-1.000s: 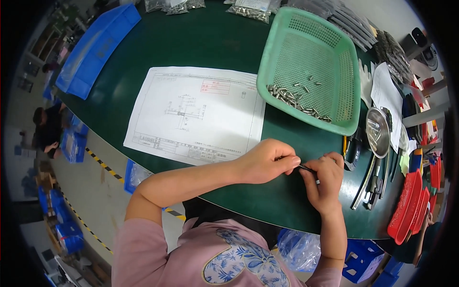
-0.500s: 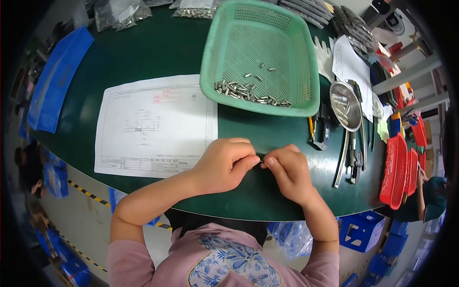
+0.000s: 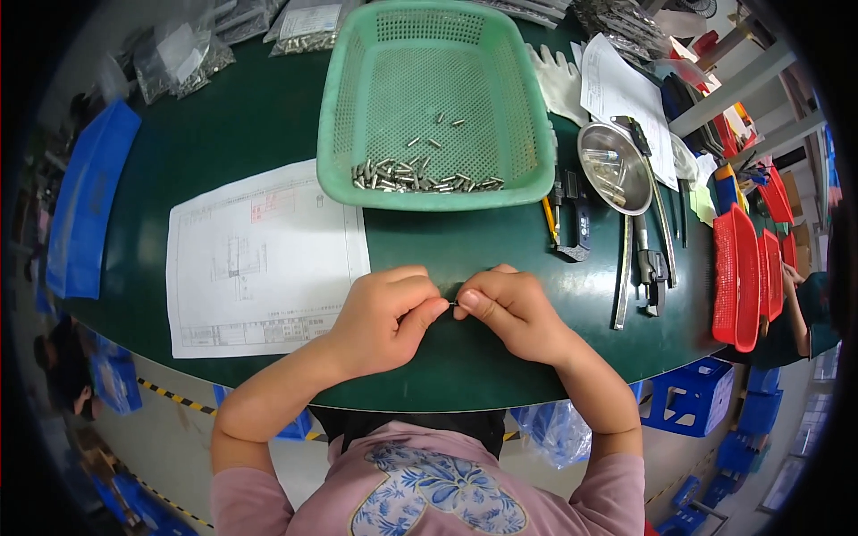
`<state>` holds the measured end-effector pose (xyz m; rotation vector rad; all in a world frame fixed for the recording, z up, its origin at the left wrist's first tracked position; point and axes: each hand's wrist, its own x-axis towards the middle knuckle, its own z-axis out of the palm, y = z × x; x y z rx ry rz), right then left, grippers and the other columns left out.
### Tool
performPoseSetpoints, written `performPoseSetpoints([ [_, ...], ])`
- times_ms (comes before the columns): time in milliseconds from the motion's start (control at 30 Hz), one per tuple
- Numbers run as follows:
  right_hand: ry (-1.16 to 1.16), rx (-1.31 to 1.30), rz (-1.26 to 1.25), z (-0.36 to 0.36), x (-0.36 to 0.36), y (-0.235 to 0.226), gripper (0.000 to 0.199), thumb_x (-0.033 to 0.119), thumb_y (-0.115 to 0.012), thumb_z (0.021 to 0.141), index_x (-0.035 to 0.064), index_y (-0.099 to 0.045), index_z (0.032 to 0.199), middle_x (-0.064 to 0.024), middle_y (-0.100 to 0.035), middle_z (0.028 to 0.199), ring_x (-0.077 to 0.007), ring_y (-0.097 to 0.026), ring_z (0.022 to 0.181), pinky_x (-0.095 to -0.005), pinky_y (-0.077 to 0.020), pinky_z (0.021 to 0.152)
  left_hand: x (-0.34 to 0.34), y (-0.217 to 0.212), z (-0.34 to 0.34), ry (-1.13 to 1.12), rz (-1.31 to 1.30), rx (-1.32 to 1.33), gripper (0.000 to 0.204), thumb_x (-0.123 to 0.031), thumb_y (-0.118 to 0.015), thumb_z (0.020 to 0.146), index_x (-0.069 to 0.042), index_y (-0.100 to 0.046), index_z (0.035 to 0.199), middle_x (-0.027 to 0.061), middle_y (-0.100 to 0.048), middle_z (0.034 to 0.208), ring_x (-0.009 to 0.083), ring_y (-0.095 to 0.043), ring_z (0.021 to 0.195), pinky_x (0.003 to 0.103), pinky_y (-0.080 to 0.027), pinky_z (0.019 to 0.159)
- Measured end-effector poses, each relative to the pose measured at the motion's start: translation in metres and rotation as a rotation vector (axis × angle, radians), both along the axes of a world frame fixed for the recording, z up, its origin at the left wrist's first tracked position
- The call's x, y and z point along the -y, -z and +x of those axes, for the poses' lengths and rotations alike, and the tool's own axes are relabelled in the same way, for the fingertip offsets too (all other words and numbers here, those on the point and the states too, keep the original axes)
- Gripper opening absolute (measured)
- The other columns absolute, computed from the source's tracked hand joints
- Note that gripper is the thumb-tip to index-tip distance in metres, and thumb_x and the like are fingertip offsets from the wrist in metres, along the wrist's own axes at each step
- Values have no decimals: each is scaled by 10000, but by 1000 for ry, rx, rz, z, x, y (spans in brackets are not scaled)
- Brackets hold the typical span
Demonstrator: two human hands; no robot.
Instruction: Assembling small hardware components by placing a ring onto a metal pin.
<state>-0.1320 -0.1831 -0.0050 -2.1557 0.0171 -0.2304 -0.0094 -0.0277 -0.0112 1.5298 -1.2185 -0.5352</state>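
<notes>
My left hand (image 3: 386,314) and my right hand (image 3: 511,309) meet over the table's near edge, both closed in a fingertip pinch. Between thumbs and forefingers they share a small metal pin (image 3: 453,305), mostly hidden by the fingers. Beyond them stands a green mesh basket (image 3: 527,170), with a heap of short metal pins (image 3: 402,176) along its near side and a few strays further in. A printed drawing sheet (image 3: 201,295) lies beside my left hand, partly under the basket.
On the right are a micrometer (image 3: 575,223), a steel bowl (image 3: 636,183) of small parts, calipers (image 3: 651,268), a white glove (image 3: 559,85) and red baskets (image 3: 735,286). A blue tray (image 3: 89,205) stands left; bagged parts (image 3: 308,22) lie far back. A co-worker's arm (image 3: 794,308) shows far right.
The view has shifted, so the basket and bowl appear further left. Both hands keep their pinch on the pin, with slightly more of a gap between them.
</notes>
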Motion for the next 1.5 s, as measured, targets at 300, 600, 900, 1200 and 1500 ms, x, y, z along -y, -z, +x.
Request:
performPoseSetpoints([
  [300, 52, 309, -404, 3, -4, -2, 157, 207, -617, 805, 62, -592, 751, -29, -502, 587, -200, -494, 568, -314, -376, 681, -1, -4, 2, 81, 186, -573, 199, -97, -586, 808, -25, -500, 643, 86, -463, 599, 191, -413, 473, 307, -335, 454],
  [600, 87, 94, -54, 3, -8, -5, 158, 195, -605, 822, 46, -586, 772, -28, -516, 622, -173, -495, 572, -292, -392, 662, 0, -5, 7, 54, 67, -121, 266, -158, -554, 854, -31, -479, 634, 19, -431, 568, 130, -392, 500, 294, -317, 454],
  [900, 15, 62, -117, 1, -2, 4, 104, 173, -661, 729, 113, -590, 776, -11, -531, 622, -203, -521, 573, -336, -387, 718, 1, -1, 4, 53, 65, -100, 300, -203, -479, 909, -30, -523, 669, -21, -431, 582, 51, -363, 528, 219, -299, 474],
  [1200, 39, 269, -259, 2, -4, -2, 141, 164, -553, 844, 66, -601, 755, -23, -453, 526, -192, -472, 517, -308, -359, 662, 0, -6, 5, 85, 68, -190, 228, -129, -555, 849, -22, -510, 653, 41, -449, 605, 119, -424, 530, 265, -338, 480],
  [1500, 60, -93, 288, 7, -5, -11, 120, 157, -595, 813, 74, -577, 729, -39, -469, 548, -219, -471, 505, -324, -363, 622, 0, -5, 10, 105, 52, -91, 186, -97, -551, 828, -6, -510, 670, 81, -472, 614, 185, -443, 520, 290, -337, 461],
])
